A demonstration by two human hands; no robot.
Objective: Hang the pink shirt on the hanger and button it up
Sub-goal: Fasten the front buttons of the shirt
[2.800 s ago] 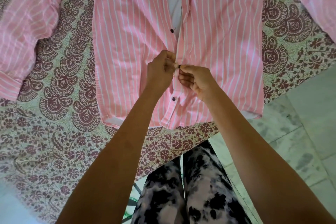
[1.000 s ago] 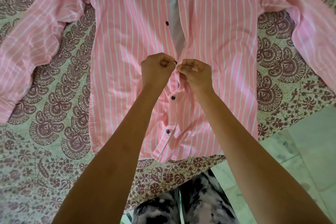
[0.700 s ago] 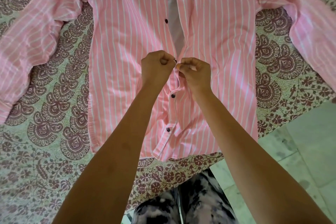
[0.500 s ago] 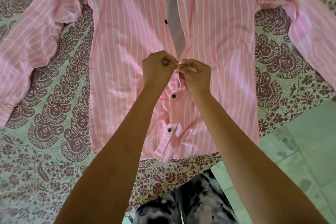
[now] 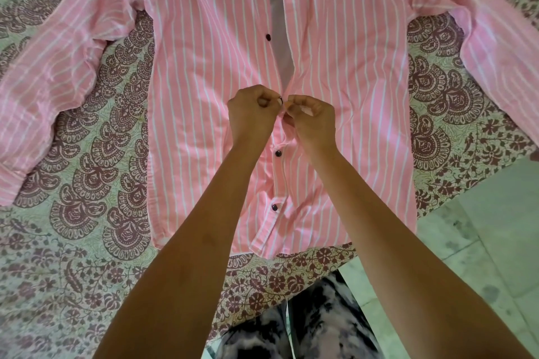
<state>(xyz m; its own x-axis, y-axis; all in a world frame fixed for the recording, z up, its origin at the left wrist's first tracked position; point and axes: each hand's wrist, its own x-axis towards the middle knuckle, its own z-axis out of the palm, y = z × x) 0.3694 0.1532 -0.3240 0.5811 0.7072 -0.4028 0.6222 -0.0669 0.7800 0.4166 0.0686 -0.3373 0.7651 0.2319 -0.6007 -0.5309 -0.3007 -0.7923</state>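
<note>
The pink shirt [image 5: 210,73] with thin white stripes lies flat, front up, sleeves spread to both sides. Two dark buttons low on its front are fastened; above my hands the front gapes and shows more dark buttons. My left hand [image 5: 252,115] pinches a dark button [image 5: 280,101] on the left front edge. My right hand [image 5: 313,121] pinches the right front edge right beside it, fingertips almost touching the left hand. No hanger shows in this view.
The shirt rests on a patterned bedsheet [image 5: 96,172] with maroon paisley and flowers. Pale tiled floor [image 5: 484,242] lies at the lower right past the sheet's edge. My legs in black-and-white trousers [image 5: 294,332] stand at the bottom edge.
Both hands have moved up the shirt front from the second-lowest button, which is now fastened, to the third, and stay pinched there. The view has shifted slightly.
</note>
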